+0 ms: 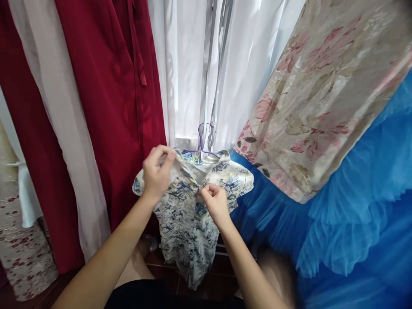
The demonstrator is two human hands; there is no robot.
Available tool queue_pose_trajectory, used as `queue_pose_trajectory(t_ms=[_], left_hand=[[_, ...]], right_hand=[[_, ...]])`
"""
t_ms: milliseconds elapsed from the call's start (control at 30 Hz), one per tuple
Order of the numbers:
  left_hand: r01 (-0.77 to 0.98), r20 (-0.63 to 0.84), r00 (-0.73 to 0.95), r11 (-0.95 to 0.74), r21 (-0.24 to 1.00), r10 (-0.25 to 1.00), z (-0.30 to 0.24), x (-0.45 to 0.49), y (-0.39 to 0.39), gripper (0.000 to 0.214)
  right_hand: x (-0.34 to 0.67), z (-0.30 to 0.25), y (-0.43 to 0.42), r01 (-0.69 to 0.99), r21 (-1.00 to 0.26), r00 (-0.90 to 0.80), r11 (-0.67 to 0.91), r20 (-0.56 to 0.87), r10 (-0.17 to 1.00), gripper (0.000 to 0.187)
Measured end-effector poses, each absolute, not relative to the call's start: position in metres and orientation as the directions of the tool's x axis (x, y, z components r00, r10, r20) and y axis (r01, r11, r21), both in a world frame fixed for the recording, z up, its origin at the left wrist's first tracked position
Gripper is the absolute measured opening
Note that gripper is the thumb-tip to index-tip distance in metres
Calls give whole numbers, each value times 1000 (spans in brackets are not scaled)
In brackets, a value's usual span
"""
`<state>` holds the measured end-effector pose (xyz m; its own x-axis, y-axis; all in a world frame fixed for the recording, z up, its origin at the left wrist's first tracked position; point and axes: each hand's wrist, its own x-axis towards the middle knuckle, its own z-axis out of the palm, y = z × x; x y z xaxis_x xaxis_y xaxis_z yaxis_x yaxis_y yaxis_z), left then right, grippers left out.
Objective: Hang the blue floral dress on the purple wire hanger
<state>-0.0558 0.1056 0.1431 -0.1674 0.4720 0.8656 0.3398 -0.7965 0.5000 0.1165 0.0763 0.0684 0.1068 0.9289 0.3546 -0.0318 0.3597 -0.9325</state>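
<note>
A small white dress (180, 210) with a blue and yellow floral print hangs in front of me on a thin purple hanger (200, 141). My left hand (157, 171) pinches the collar edge on the left side and holds it outward. At the bottom of the neck opening, near the middle of the chest, my right hand (212, 197) has its fingertips pinched on the front edge of the fabric. The neckline gapes between the two hands. The cloth inside each pinch is mostly hidden by my fingers.
Dark red cloth (99, 94) and a sheer pale panel (61, 86) hang at left. White curtains (186, 64) hang behind grey straps (207, 77). At right hang a floral garment (302, 107) and ruffled blue tulle (347, 206). Below is a dark tiled floor (167, 279).
</note>
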Motion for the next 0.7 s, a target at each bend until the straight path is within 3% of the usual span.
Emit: queue_pose_trajectory(t_ms=[100, 167, 267, 367, 567, 633, 700], left_hand=[[92, 706, -343, -726, 681, 619, 136, -93, 135, 20], [-162, 512, -450, -630, 759, 732, 122, -115, 152, 17], [-538, 94, -515, -407, 739, 852, 88, -128, 167, 18], [-689, -148, -442, -229, 687, 885, 47, -117, 163, 21], [-807, -221, -223, -53, 588, 949, -15, -74, 102, 16], [-829, -126, -112, -23, 559, 986, -19, -61, 76, 8], [-786, 15, -35, -37, 618, 999, -17, -43, 52, 9]], right_hand=[[116, 59, 59, -11, -936, 62, 351, 350, 935, 22], [110, 54, 49, 0, -938, 20, 345, 345, 938, 20], [99, 45, 42, -13, -948, -31, 319, 319, 947, 19], [96, 24, 39, -103, -956, -22, 274, 277, 960, 19], [131, -63, 15, -275, -951, 242, 143, 75, 967, 41], [147, -79, 5, -236, -965, 247, 115, 55, 967, 41], [158, -76, -3, -151, -979, 191, 138, 108, 976, 29]])
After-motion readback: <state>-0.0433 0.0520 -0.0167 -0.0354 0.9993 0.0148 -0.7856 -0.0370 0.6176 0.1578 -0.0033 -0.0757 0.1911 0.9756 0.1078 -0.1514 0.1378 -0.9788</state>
